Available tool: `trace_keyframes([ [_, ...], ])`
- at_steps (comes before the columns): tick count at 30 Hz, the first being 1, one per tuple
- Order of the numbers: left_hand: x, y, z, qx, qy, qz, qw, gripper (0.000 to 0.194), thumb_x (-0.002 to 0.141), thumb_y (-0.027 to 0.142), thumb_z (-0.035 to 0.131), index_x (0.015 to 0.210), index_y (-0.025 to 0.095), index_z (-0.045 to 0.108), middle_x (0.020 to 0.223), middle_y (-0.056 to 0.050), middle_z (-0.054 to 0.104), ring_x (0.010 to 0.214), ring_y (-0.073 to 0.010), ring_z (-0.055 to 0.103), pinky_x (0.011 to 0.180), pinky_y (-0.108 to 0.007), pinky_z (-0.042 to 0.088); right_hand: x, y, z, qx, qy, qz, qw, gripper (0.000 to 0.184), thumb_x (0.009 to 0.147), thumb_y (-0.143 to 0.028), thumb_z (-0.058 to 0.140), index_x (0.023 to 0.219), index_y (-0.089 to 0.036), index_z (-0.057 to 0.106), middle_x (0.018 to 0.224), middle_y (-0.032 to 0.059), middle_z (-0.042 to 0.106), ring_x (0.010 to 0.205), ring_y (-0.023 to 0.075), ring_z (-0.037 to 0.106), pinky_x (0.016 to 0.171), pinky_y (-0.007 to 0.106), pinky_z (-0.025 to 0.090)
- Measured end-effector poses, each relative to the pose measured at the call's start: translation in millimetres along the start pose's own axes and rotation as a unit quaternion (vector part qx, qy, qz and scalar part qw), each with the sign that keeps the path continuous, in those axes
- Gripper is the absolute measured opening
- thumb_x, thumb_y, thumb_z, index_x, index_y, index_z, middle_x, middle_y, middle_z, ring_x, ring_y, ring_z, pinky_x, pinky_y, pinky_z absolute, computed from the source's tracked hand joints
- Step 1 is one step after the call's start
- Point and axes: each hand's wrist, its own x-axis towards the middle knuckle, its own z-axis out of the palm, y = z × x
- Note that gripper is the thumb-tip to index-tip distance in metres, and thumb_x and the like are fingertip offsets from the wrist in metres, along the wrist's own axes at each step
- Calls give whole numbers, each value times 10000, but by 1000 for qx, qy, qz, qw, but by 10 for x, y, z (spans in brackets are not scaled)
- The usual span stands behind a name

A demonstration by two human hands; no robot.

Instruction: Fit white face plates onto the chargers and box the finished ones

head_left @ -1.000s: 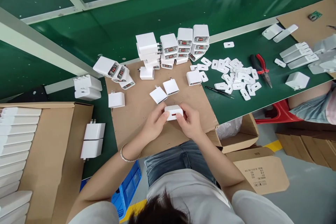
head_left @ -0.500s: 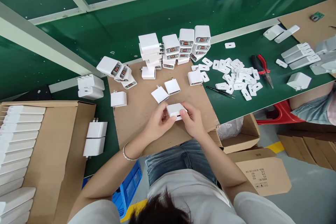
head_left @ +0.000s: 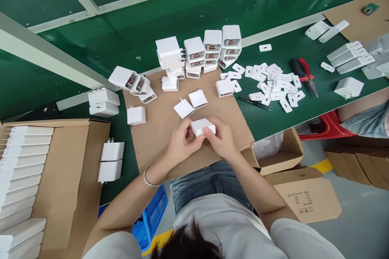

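Observation:
A white USB wall charger (head_left: pixel 203 126) is held between both hands above the cardboard sheet (head_left: pixel 158 139). My left hand (head_left: pixel 182 141) grips its left side, fingers behind and thumb at the front corner. My right hand (head_left: pixel 221 137) closes on the right side, its thumb pressed on the front face and hiding the port there. Just beyond the hands lie two white chargers (head_left: pixel 184 108) with their pins pointing away. Farther back rise stacks of open-ended charger housings (head_left: pixel 194 48), red parts visible inside. One more housing (head_left: pixel 225 88) sits at the sheet's right edge.
On the green bench, small white slotted end plates (head_left: pixel 278 85) lie in a heap. Beside them are red-and-black pliers (head_left: pixel 304 75) and black tweezers (head_left: pixel 254 103). A carton (head_left: pixel 82 162) with rows of chargers stands left. Another person's leg (head_left: pixel 364 117) shows at right.
Both hands stay on the charger. Its red port showed at first; my right thumb has since slid over the front face and my left thumb has shifted to the corner.

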Motion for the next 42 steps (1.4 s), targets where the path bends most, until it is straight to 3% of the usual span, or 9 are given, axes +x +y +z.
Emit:
trace_keyframes([
  [6,13,-36,-1,-81,-10,24,996,400,881,571,622,858,199,478,714,42,466,611,-99,404,526,-212,312,-30,131,48,87,18,-5,996,667,1007,-710,170,822,-226,589,717,14,550,644,178,485,607,312,352],
  [9,14,-24,-2,-95,-11,22,995,480,869,654,626,853,197,478,717,40,478,617,-99,413,534,-211,317,-35,126,39,75,4,-32,997,586,986,-723,303,835,-224,570,741,8,541,658,171,477,626,312,354],
  [14,4,-17,-10,-123,-19,-2,992,550,838,726,633,855,197,484,743,30,502,662,-113,458,579,-225,359,-28,64,-10,59,-26,-34,997,368,923,-572,597,831,-220,539,712,-35,465,622,131,394,582,284,288],
  [19,19,-61,-12,-159,-33,2,987,579,827,751,638,847,192,488,747,27,466,689,-128,445,612,-245,371,-25,61,-32,62,-23,-39,997,360,895,-525,652,780,-220,499,673,-57,372,607,117,311,572,279,244],
  [24,38,-87,-8,-172,-33,9,985,566,860,745,602,839,199,453,741,38,412,665,-120,382,606,-252,336,3,65,-19,61,-43,-26,997,366,947,-535,578,787,-221,476,695,-47,410,636,129,366,598,282,268],
  [34,39,-29,-112,-45,-56,36,997,571,937,762,433,869,197,481,790,7,475,722,-156,435,665,-288,364,-22,122,44,48,-12,-4,999,374,959,-535,548,767,-217,511,659,-42,455,616,136,406,605,283,297],
  [37,70,-1,-213,8,-51,58,997,596,909,781,470,812,193,478,751,16,452,690,-146,412,644,-281,344,-41,63,61,24,-27,-20,999,369,1000,-529,474,865,-207,593,718,-10,563,652,158,492,626,291,344],
  [40,56,123,-356,95,-35,69,992,502,942,682,527,916,182,556,813,-8,527,723,-160,465,661,-282,371,-23,-26,-18,-11,-44,-50,998,372,1033,-497,415,1067,-209,648,794,16,637,717,185,570,690,308,400],
  [42,12,224,-474,172,6,87,981,424,971,605,538,1016,187,595,873,-31,574,763,-178,502,686,-292,387,41,-60,-169,-40,-2,-54,998,363,1039,-478,412,1126,-214,646,819,24,644,738,196,587,709,318,421],
])
